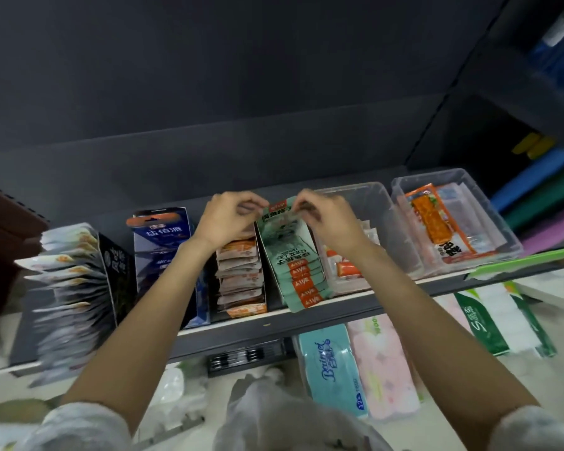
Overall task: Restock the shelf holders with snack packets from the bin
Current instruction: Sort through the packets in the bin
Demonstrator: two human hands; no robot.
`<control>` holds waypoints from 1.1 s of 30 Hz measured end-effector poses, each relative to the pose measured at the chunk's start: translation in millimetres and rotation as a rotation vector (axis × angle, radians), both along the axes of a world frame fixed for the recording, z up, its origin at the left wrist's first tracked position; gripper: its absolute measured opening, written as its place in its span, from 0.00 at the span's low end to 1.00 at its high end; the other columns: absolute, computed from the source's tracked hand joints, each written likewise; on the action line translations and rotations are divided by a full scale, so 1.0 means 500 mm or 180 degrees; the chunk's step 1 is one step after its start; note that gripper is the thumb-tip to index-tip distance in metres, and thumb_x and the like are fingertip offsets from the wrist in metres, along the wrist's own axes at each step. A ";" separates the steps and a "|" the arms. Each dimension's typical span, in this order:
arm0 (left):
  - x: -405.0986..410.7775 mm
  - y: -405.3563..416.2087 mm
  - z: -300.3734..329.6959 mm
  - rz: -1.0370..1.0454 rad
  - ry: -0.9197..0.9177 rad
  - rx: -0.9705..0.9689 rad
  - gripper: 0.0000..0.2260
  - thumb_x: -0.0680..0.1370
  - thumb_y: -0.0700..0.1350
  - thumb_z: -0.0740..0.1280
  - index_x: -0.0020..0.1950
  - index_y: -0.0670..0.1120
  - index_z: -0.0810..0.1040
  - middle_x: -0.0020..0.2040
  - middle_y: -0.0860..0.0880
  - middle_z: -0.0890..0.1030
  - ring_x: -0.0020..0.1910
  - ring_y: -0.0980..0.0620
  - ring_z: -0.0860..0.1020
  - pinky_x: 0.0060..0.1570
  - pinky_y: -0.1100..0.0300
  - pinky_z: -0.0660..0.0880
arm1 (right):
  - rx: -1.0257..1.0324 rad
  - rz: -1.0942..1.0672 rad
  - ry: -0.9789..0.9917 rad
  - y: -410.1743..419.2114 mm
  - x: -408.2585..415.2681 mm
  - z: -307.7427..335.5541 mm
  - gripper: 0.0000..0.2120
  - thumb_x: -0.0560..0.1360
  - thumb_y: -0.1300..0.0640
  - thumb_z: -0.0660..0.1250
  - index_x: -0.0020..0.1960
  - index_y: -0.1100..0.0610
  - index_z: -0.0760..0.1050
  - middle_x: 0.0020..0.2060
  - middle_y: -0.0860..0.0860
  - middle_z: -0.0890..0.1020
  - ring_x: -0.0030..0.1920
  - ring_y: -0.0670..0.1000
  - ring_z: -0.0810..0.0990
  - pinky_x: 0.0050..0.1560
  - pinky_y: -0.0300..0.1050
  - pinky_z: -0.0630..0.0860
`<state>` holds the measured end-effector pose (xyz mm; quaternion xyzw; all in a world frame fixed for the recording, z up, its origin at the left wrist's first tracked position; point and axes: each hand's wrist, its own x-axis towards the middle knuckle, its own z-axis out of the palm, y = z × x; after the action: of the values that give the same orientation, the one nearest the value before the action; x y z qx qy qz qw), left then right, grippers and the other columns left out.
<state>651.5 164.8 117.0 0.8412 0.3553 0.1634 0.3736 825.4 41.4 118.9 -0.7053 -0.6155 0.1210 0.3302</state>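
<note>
- Head view: left hand (223, 219) and right hand (326, 219) each pinch the top edge of a green packet (282, 222), held upright to slot in behind the green row (298, 275).
- That row sits mid-shelf (339, 309), reaching its front edge; the clear bin (385, 203) is just right, probably the supply.

The green packets (298, 271) carry orange-red labels; the stack at their 9 o'clock (240, 278) is brown-grey with orange ends. The tall box (163, 252) is dark blue with white script. The clear bin (489, 219) at 3 o'clock holds an orange packet (432, 222). The shelf (339, 309) is dark grey. Below it lie a turquoise tissue pack (331, 366) and a pink flowered one (383, 366).
</note>
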 end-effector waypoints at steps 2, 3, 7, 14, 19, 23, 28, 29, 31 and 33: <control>-0.004 0.005 0.000 -0.0083 -0.0022 -0.0033 0.09 0.76 0.40 0.69 0.50 0.54 0.82 0.48 0.54 0.84 0.47 0.62 0.81 0.53 0.65 0.77 | -0.0159 0.0053 -0.0855 0.009 -0.008 -0.013 0.06 0.72 0.64 0.68 0.48 0.57 0.80 0.48 0.53 0.80 0.51 0.55 0.78 0.49 0.53 0.78; -0.005 0.008 0.000 -0.0096 -0.0008 -0.0037 0.08 0.76 0.41 0.69 0.51 0.54 0.82 0.48 0.55 0.84 0.47 0.61 0.81 0.53 0.64 0.77 | -0.0115 -0.0013 -0.1227 0.009 -0.012 -0.017 0.05 0.71 0.64 0.70 0.46 0.58 0.81 0.47 0.54 0.80 0.51 0.57 0.76 0.48 0.52 0.77; -0.010 0.012 0.000 -0.0085 0.0037 0.0057 0.07 0.75 0.42 0.70 0.51 0.53 0.83 0.47 0.55 0.84 0.46 0.60 0.81 0.53 0.60 0.78 | 0.0109 -0.0437 -0.1467 0.009 -0.037 -0.026 0.08 0.64 0.66 0.76 0.40 0.58 0.80 0.37 0.53 0.79 0.32 0.55 0.80 0.28 0.42 0.74; -0.019 -0.006 0.016 0.0082 -0.0002 0.0372 0.09 0.75 0.45 0.70 0.54 0.53 0.80 0.49 0.57 0.82 0.48 0.61 0.79 0.53 0.57 0.77 | 0.0037 -0.0878 -0.0197 0.017 -0.049 -0.032 0.13 0.72 0.64 0.71 0.55 0.58 0.73 0.52 0.55 0.78 0.43 0.53 0.82 0.46 0.50 0.81; -0.054 -0.087 0.048 0.0537 -0.0563 0.0738 0.06 0.76 0.47 0.66 0.52 0.51 0.80 0.45 0.56 0.81 0.45 0.58 0.78 0.47 0.55 0.77 | 0.0428 -0.1162 0.0118 -0.053 -0.085 -0.012 0.11 0.73 0.65 0.69 0.54 0.58 0.74 0.52 0.53 0.77 0.44 0.48 0.81 0.45 0.48 0.81; -0.131 -0.205 0.050 0.0787 -0.0826 0.1265 0.05 0.77 0.47 0.63 0.48 0.49 0.78 0.32 0.57 0.71 0.34 0.56 0.71 0.34 0.60 0.67 | 0.0646 -0.0849 0.0034 -0.153 -0.146 -0.008 0.07 0.76 0.63 0.66 0.54 0.59 0.75 0.48 0.52 0.81 0.46 0.46 0.78 0.48 0.36 0.73; -0.269 -0.363 -0.006 0.0623 -0.0580 0.1686 0.06 0.78 0.45 0.64 0.48 0.46 0.79 0.35 0.54 0.75 0.37 0.56 0.72 0.35 0.60 0.71 | 0.0754 -0.0066 -0.0020 -0.265 -0.260 -0.025 0.09 0.77 0.58 0.60 0.53 0.58 0.77 0.44 0.51 0.82 0.44 0.52 0.78 0.46 0.47 0.74; -0.298 -0.390 -0.020 0.0501 -0.0426 0.1596 0.06 0.77 0.46 0.64 0.49 0.46 0.80 0.36 0.54 0.76 0.38 0.56 0.74 0.37 0.60 0.72 | 0.0742 0.0073 -0.0074 -0.281 -0.285 -0.033 0.10 0.77 0.57 0.60 0.53 0.58 0.78 0.42 0.51 0.82 0.42 0.52 0.78 0.45 0.47 0.73; -0.371 -0.446 -0.051 0.0425 0.0020 0.1307 0.08 0.76 0.49 0.63 0.50 0.49 0.80 0.39 0.56 0.79 0.42 0.55 0.75 0.38 0.60 0.72 | 0.0566 0.0466 -0.0214 -0.307 -0.350 -0.059 0.11 0.77 0.55 0.59 0.51 0.56 0.78 0.39 0.50 0.81 0.38 0.52 0.78 0.41 0.45 0.72; -0.451 -0.494 -0.083 0.0533 0.0597 0.0882 0.13 0.74 0.54 0.60 0.51 0.51 0.80 0.43 0.55 0.81 0.46 0.52 0.77 0.41 0.58 0.75 | 0.0210 0.0808 -0.0428 -0.326 -0.418 -0.092 0.10 0.75 0.54 0.59 0.48 0.53 0.79 0.36 0.48 0.81 0.34 0.52 0.79 0.33 0.41 0.70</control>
<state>426.0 -82.3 75.5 0.8636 0.4314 0.1623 0.2044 616.5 -121.8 73.1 -0.6171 -0.7242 0.0939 0.2932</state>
